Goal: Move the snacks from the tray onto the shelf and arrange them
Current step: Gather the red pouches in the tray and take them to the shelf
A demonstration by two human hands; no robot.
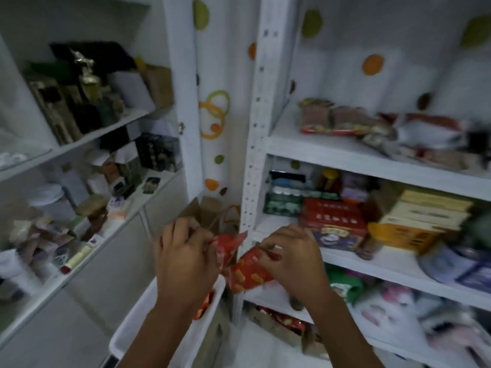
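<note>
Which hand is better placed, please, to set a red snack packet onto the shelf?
Probably the right hand: its fingers pinch a red snack packet directly before the shelf edge, while the left hand is over the tray.

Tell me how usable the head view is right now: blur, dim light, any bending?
Head view: light is dim and flat, no glare; motion blur smears the right shelves, worst at the lower right; the left hand, right hand and the red snack packets they pinch are only slightly soft; wide-angle bending tilts the shelf upright.
</note>
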